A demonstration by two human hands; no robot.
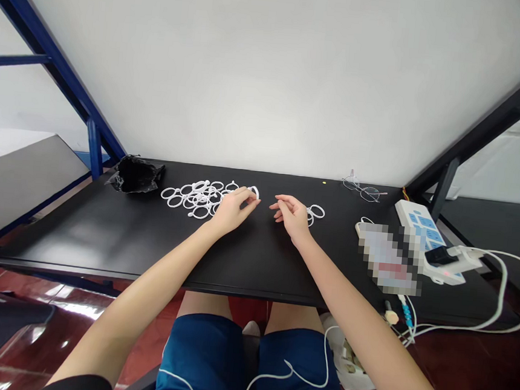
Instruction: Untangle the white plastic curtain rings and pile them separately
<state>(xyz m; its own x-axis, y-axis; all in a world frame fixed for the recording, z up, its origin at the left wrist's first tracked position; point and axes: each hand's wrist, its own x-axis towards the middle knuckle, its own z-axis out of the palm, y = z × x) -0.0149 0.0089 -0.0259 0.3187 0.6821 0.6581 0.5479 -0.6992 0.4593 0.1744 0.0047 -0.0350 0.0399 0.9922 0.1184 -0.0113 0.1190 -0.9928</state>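
My left hand (235,209) pinches a white curtain ring (255,190) between thumb and fingers, just above the black table. Beside it on the left lies a loose pile of similar white rings (201,198), several of them with small knobs on the rim. My right hand (291,216) is a short way to the right, its fingers bent but apart, and nothing shows in them. A few more white rings (317,211) lie just past the right hand, partly hidden by it.
On the left stands an open black plastic bag (136,175). Eyeglasses (364,191) lie at the back right. A phone (386,257), blurred out, and a white power strip (429,237) with plugged-in chargers and cables occupy the right side. The table (137,245) backs onto a pale wall.
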